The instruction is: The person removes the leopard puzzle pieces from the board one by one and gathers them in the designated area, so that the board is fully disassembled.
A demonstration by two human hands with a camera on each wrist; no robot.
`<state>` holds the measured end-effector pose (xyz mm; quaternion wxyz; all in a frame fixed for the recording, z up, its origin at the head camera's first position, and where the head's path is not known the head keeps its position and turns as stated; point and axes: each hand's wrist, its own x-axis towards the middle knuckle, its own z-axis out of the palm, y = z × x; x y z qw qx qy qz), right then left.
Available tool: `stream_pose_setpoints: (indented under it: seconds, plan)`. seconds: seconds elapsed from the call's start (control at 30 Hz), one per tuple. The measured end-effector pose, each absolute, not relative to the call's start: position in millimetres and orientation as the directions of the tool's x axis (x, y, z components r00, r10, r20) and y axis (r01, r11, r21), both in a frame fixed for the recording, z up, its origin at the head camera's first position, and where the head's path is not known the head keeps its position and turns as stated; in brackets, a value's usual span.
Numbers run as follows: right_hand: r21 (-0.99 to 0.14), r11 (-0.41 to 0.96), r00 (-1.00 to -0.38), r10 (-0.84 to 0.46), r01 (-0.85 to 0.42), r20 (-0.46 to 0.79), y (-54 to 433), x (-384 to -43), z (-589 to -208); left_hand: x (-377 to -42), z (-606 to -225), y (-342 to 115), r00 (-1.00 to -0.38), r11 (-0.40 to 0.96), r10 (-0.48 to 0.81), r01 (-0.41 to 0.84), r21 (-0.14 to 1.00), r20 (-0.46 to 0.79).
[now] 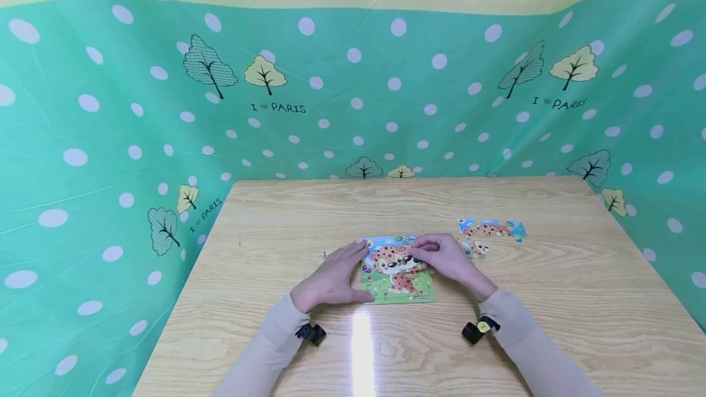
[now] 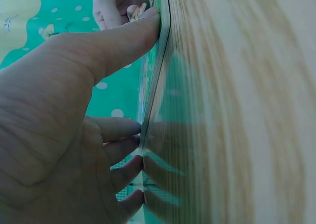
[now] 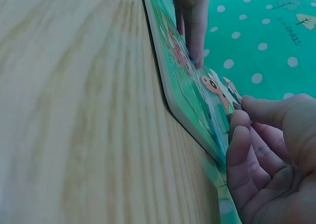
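Observation:
A jigsaw puzzle board [image 1: 382, 291] with a cartoon spotted leopard on green lies flat on the table. My left hand [image 1: 333, 277] rests along its left side, thumb on the board near the front corner. In the left wrist view, the fingertips of that left hand [image 2: 54, 115] are spread along the board's edge. On the board's right half, my right hand [image 1: 448, 257] pinches a puzzle piece [image 3: 217, 89] between thumb and fingers. Part of the leopard's face is printed on that piece, which is tilted close over the board.
To the right of the board lie a joined strip of puzzle pieces [image 1: 489, 229] and a smaller loose piece [image 1: 480, 249]. The wooden table [image 1: 265, 225] meets a green dotted cloth [image 1: 331, 97] at the back and sides.

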<state>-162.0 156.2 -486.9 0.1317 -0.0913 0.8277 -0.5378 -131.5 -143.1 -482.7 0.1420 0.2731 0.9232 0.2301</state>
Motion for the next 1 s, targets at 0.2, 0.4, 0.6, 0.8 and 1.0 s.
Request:
stream_pose_setpoints:
  seconds: [0.2, 0.4, 0.6, 0.8, 1.0]
  plan:
    - [-0.911, 0.413, -0.954, -0.277, -0.009, -0.116, 166.0, -160.7, -484.5, -131.5, -483.6, -143.3, -0.813, 0.745, 0.566, 0.434, 0.506, -0.135]
    - [-0.915, 0.404, -0.960, -0.249, 0.019, -0.130, 181.2, -163.0, -489.2, -130.8, -483.7, -142.9, -0.813, 0.740, 0.568, 0.436, 0.512, -0.128]
    - [-0.914, 0.405, -0.967, -0.214, 0.037, -0.134, 198.3, -163.5, -491.2, -131.0, -483.5, -143.3, -0.809, 0.734, 0.575, 0.443, 0.515, -0.123]
    - [-0.904, 0.425, -0.977, -0.176, 0.036, -0.122, 218.9, -161.9, -489.7, -131.4, -483.3, -143.4, -0.809, 0.736, 0.574, 0.442, 0.512, -0.128]
    - [-0.902, 0.428, -0.985, -0.122, 0.061, -0.124, 238.9, -160.3, -485.0, -131.4, -482.7, -142.9, -0.807, 0.736, 0.576, 0.443, 0.512, -0.130]
